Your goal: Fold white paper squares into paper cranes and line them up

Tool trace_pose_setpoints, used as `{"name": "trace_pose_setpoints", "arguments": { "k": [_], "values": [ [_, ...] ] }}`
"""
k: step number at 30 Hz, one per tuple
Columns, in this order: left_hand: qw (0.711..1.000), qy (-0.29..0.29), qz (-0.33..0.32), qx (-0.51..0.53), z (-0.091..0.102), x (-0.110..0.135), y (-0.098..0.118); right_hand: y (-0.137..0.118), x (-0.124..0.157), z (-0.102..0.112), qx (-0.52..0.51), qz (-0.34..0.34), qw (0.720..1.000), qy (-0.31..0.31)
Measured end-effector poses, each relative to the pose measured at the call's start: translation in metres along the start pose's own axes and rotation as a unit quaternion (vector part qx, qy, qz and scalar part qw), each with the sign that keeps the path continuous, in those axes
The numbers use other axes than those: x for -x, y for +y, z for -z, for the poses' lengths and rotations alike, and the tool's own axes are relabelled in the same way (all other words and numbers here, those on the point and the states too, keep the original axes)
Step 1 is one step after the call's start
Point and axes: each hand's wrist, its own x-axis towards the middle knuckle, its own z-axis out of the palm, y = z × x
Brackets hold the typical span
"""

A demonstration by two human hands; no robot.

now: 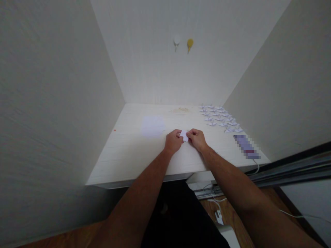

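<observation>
A small piece of white paper (184,135) is held between my two hands, just above or on the white desk (124,155); I cannot tell which. My left hand (173,141) pinches its left side with thumb and fingers. On the other side, my right hand (197,138) grips the paper's right edge between thumb and forefinger. The fingers hide part of the paper, so its folds are hard to make out. To the left of my hands lies a pale, flat square (152,126), perhaps a stack of paper.
Several folded paper cranes (219,115) stand in rows at the back right. A blurred-out phone (245,147) with a white cable (256,167) lies near the right edge. Walls enclose the desk on three sides. A white hook (177,41) and a yellow hook (190,43) hang on the back wall.
</observation>
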Motion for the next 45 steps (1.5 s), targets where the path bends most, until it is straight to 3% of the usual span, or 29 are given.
{"name": "trace_pose_setpoints", "arguments": {
  "k": [6, 18, 26, 29, 33, 40, 45],
  "values": [
    [0.999, 0.022, -0.026, -0.022, 0.002, -0.004, -0.002, -0.001, -0.001, -0.002, 0.0, -0.007, 1.0, 0.005],
    [0.998, 0.039, -0.013, -0.055, -0.001, -0.003, 0.006, -0.007, 0.004, -0.001, -0.024, -0.029, 0.999, -0.004],
    [1.0, -0.009, -0.008, -0.018, 0.0, -0.027, 0.002, -0.007, -0.002, 0.003, -0.061, -0.047, 0.995, -0.069],
    [1.0, -0.026, -0.007, 0.008, 0.002, -0.042, 0.0, -0.006, -0.012, 0.004, -0.073, -0.051, 0.992, -0.087],
    [0.999, -0.001, 0.001, 0.037, -0.001, -0.061, 0.001, -0.005, -0.036, -0.002, -0.097, -0.049, 0.991, -0.079],
    [0.994, 0.069, 0.032, 0.079, -0.016, -0.097, 0.0, 0.0, -0.085, -0.014, -0.117, -0.038, 0.992, -0.025],
    [0.989, 0.08, 0.051, 0.112, -0.021, -0.112, -0.005, 0.005, -0.101, -0.014, -0.156, -0.029, 0.987, 0.017]
  ]
}}
